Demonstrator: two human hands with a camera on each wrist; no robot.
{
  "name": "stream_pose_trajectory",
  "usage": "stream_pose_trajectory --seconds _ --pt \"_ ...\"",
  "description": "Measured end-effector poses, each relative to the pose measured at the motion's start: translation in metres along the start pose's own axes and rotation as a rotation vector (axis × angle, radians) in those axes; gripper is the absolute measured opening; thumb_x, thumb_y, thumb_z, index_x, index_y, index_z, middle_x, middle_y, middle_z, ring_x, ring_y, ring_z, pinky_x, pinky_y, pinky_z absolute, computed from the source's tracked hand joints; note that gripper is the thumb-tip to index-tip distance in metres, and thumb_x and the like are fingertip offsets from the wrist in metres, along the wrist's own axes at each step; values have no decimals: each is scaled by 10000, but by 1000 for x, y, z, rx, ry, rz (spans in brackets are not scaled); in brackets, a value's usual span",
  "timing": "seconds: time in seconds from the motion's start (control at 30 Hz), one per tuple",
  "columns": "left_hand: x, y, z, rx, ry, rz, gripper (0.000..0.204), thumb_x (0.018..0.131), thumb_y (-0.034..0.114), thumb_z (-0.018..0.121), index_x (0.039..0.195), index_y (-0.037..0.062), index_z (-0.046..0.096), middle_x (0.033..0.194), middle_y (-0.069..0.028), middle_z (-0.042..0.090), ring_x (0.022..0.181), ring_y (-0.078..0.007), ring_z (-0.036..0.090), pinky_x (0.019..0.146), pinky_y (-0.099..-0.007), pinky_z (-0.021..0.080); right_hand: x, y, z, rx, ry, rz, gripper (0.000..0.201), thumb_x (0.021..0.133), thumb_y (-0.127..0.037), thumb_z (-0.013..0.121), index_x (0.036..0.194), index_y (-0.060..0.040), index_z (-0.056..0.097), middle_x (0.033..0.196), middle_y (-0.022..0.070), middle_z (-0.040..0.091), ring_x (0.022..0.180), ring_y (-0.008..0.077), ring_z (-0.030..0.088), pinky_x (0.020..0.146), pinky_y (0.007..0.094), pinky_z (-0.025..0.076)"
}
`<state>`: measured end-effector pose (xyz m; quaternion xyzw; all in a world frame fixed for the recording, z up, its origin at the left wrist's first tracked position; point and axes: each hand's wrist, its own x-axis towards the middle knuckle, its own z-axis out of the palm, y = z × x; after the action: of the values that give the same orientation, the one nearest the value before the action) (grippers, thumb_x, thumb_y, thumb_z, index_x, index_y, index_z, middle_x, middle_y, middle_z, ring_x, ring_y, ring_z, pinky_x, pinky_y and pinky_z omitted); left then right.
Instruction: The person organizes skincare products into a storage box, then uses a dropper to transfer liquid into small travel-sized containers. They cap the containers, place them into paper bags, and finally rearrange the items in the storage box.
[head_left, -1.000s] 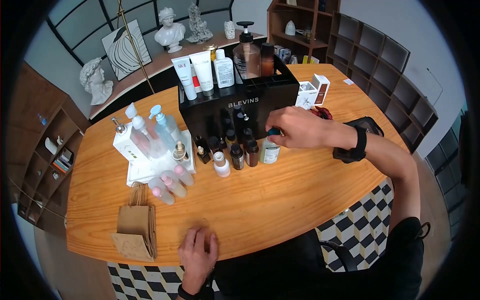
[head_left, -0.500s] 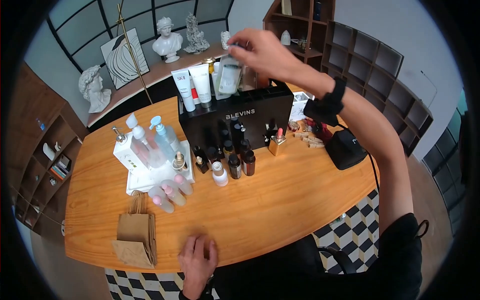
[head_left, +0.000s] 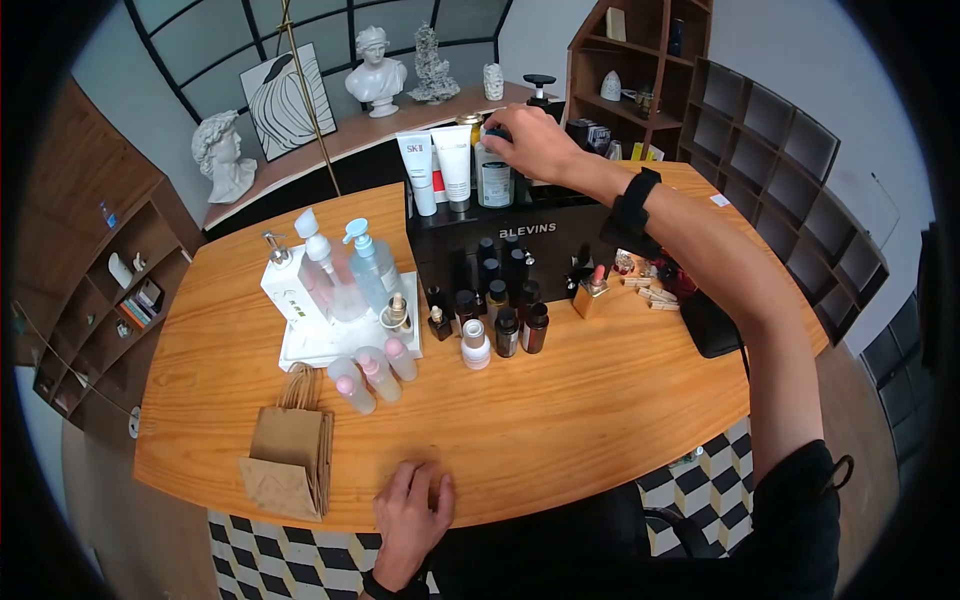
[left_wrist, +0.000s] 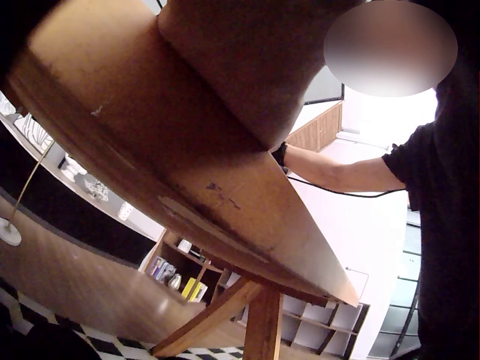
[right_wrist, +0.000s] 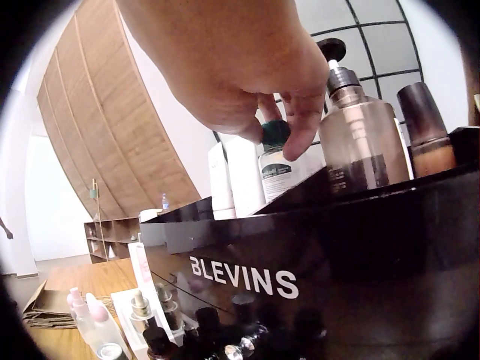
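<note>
My right hand (head_left: pixel 540 145) is over the black BLEVINS organizer box (head_left: pixel 545 255), pinching the dark green cap (right_wrist: pixel 275 133) of a clear bottle with a label (head_left: pixel 495 187). That bottle stands upright inside the box, beside two white squeeze tubes (head_left: pixel 453 165). In the right wrist view, a large pump bottle (right_wrist: pixel 364 142) is to the right of the fingers. My left hand (head_left: pixel 410 515) rests on the table's front edge with loosely bent fingers. Only a blurred, close part of it fills the top of the left wrist view.
Several small dark bottles (head_left: pixel 507 332) and a white-pink one (head_left: pixel 476 350) stand before the box. A lipstick (head_left: pixel 592 293) and black pouch (head_left: pixel 712 325) lie rightward. To the left are a white tray (head_left: pixel 300 352) with pump bottles, pink-capped bottles (head_left: pixel 380 378) and paper bags (head_left: pixel 285 455).
My right hand has lifted the green-capped bottle from the table before the box, up over its front wall and down in beside the tubes. The left hand has stayed at the table edge.
</note>
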<state>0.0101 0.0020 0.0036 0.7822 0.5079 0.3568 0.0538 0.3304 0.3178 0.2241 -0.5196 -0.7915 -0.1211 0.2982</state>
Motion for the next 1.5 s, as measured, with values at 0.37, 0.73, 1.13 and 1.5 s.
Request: stream_pose_trajectory --seconds 0.37,0.73,1.13,1.5 --pt "-2 -1 3 25 -13 5 178 851 60 778 1007 7 712 983 -148 672 702 -339 681 617 -419 551 -87 -26 -58 129 102 -11 320 1007 -314 680 1112 -26 770 1001 175 773 889 371 747 803 456 587" --pt "-2 -2 5 52 3 27 161 869 56 751 1023 17 721 1028 -165 685 720 -362 685 622 -420 558 -204 28 -39 -114 -325 57 284 991 -218 703 1181 -8 731 1089 183 724 928 398 739 796 490 599" --pt "-3 -3 6 40 -4 20 154 865 63 763 1005 19 717 1009 -159 686 752 -369 698 635 -434 564 -203 37 -11 35 -481 231 211 885 -192 745 995 -13 717 890 185 763 912 396 739 821 466 590" --pt "-3 -3 6 -22 6 -4 146 866 50 757 1000 12 715 1009 -167 684 788 -389 696 664 -444 563 -179 28 -57 348 -347 410 238 813 -176 790 933 26 748 802 114 729 755 178 702 739 341 564"
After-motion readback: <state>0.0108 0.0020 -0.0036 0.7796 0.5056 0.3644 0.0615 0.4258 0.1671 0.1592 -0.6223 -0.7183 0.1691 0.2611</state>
